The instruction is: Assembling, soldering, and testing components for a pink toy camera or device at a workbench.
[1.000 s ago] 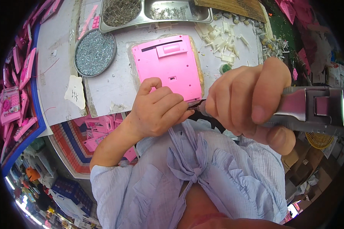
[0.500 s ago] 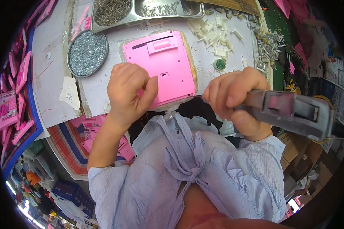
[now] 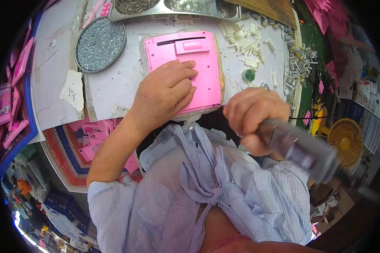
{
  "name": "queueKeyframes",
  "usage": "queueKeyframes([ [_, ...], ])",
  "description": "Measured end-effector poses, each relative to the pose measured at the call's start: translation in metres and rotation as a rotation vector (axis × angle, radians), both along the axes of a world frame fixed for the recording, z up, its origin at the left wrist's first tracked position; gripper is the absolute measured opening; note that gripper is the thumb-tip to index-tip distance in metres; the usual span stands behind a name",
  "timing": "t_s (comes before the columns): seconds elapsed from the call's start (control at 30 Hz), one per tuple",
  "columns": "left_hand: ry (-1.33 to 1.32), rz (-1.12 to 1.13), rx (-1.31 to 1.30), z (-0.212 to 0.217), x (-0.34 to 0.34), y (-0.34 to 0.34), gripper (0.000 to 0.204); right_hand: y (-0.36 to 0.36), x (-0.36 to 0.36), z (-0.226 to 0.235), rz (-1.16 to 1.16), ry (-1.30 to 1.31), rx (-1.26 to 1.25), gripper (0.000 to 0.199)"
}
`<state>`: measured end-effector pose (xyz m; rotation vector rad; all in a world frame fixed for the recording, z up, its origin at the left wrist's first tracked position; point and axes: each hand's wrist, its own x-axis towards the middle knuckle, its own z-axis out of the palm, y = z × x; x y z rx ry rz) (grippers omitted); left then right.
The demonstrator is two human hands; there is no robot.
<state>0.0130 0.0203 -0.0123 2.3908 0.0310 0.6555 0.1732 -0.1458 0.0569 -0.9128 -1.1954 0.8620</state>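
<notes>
Cluttered counter [image 3: 114,90]: left hand [image 3: 166,90] flat on pink panel [image 3: 185,63]; right hand [image 3: 257,120] gripping grey driver [image 3: 302,149], just beside panel's near-right corner.

— How is the light on the bench?

— Bright and even. The white worktop [image 3: 114,90] nears overexposure, and the round dish of screws [image 3: 100,44] glints with small highlights. Shadows are soft: a faint one lies under the left hand [image 3: 166,95] on the pink plastic casing [image 3: 204,63].

— And sharpness?

— The centre is crisp. The grey power screwdriver [image 3: 304,149] in the right hand [image 3: 257,116] is smeared by motion blur and closeness to the lens.

— The edges?

— Strong fisheye bending, with a black vignette around the circle. Colours at the rim run soft, and the lower left corner shows a pale flare.
</notes>
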Motion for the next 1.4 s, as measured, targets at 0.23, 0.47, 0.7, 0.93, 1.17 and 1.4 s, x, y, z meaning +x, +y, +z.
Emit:
queueKeyframes([
  [0.23, 0.0, 0.0, -0.022, -0.004, -0.001, 0.0, 0.013, 0.032, -0.003, -0.011, -0.07, -0.092, 0.069, 0.024],
  [0.47, 0.004, 0.005, -0.016, -0.002, 0.003, 0.005, 0.014, 0.049, 0.021, -0.006, 0.038, -0.013, 0.099, 0.02],
  [0.7, 0.018, -0.01, -0.075, 0.0, 0.0, 0.002, 0.014, 0.058, 0.021, -0.008, -0.099, -0.115, -0.066, 0.029],
  [0.93, 0.035, 0.004, -0.095, 0.001, 0.001, 0.004, 0.016, 0.094, 0.054, 0.012, -0.049, 0.089, 0.108, 0.028],
  [1.17, 0.042, 0.001, -0.099, -0.001, 0.001, 0.003, 0.018, 0.118, 0.059, -0.024, -0.094, -0.093, 0.027, 0.03],
  [1.4, 0.011, 0.001, -0.141, -0.002, 0.001, 0.0, 0.015, 0.127, 0.07, -0.021, -0.037, -0.125, -0.027, 0.024],
])
